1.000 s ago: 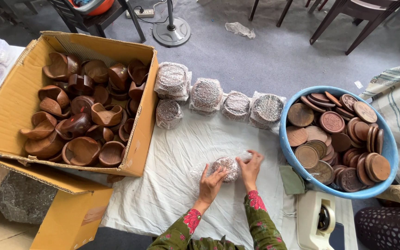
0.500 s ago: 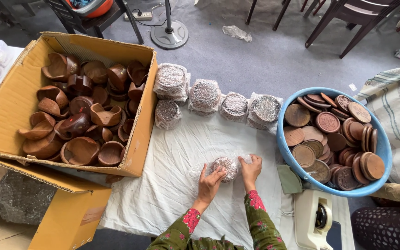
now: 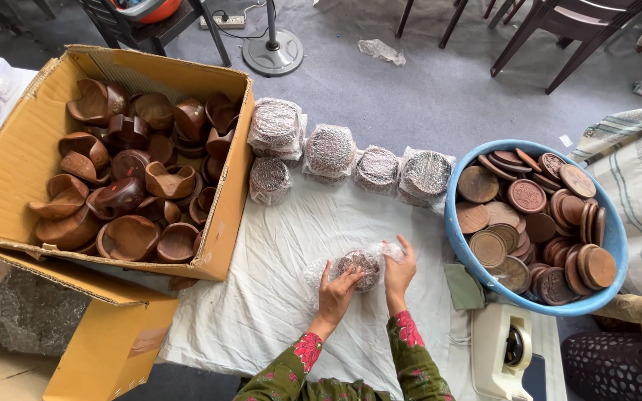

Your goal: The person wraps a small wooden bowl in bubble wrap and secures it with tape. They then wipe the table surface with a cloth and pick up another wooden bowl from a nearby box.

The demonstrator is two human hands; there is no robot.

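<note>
Item in hand: round wooden disc in bubble wrap [image 3: 358, 267], flat on white cloth [image 3: 261, 297], between cardboard box [image 3: 9, 171] and blue tub [image 3: 611, 245].
Left hand [image 3: 336, 292]: fingers spread, pressing down on near edge of wrapped disc.
Right hand [image 3: 399, 271]: fingers closed, pinching loose wrap at right rim.
Handling, judged: disc stiff and fairly light; wrap soft, slippery, prone to slide off. Best hold at rim, palm flat on top.
Surroundings: wrapped bundles [image 3: 328, 152] in a row at far edge; carved wooden bowls [image 3: 128, 186] in box; bare discs [image 3: 529, 223] in tub; tape dispenser [image 3: 503, 356] near right.
</note>
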